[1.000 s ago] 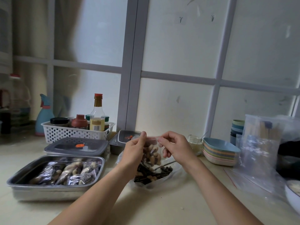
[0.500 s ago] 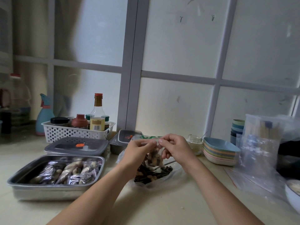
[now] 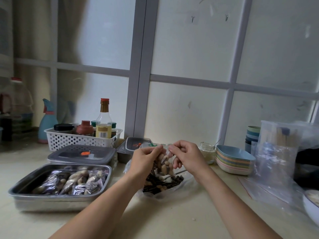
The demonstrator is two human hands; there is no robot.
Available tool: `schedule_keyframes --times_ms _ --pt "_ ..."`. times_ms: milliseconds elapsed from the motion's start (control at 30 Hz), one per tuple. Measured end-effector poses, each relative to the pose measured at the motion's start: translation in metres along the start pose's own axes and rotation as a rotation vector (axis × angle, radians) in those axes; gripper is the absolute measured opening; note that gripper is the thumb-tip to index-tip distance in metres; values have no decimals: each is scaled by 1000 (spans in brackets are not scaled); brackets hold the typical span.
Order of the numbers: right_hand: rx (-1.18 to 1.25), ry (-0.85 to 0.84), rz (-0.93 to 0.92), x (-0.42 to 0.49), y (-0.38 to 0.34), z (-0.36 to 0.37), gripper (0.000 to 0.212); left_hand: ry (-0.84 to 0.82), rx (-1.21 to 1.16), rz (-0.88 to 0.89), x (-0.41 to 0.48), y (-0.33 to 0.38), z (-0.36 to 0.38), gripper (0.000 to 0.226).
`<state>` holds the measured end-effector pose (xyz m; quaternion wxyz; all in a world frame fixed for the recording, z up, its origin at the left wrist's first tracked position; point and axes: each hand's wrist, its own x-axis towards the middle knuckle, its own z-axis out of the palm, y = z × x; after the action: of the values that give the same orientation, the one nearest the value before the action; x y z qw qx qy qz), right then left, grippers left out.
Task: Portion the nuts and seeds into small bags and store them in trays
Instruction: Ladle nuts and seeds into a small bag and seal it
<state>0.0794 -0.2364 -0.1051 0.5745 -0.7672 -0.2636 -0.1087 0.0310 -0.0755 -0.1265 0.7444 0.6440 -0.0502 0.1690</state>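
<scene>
Near-left: open tray [image 3: 51, 203], long side running L–R, filled bags inside. Centre, just past it: nut & seed pile [image 3: 164, 185] in its big bag. Above that, left hand [image 3: 146, 159] and right hand [image 3: 188, 157] both pinch the top edge of the small bag [image 3: 164, 165] (hanging upright, full). The tray lies left of the hands, so the left is nearer. Lidded tray [image 3: 81, 153] behind.
</scene>
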Motion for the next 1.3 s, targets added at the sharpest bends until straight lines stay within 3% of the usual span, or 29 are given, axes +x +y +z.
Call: schedule_keyframes --times_ms 300,467,900,1300 --pt "-9 -23 -1 0 0 0 12 0 23 33 0 0 0 32" --pt "-39 2 -3 0 0 0 12 -113 15 81 -6 4 2 23" --pt "-194 81 -36 -2 -4 2 16 -19 71 59 2 -3 2 28" --pt "-90 -5 -40 -4 -6 1 19 -16 70 81 1 -2 2 25"
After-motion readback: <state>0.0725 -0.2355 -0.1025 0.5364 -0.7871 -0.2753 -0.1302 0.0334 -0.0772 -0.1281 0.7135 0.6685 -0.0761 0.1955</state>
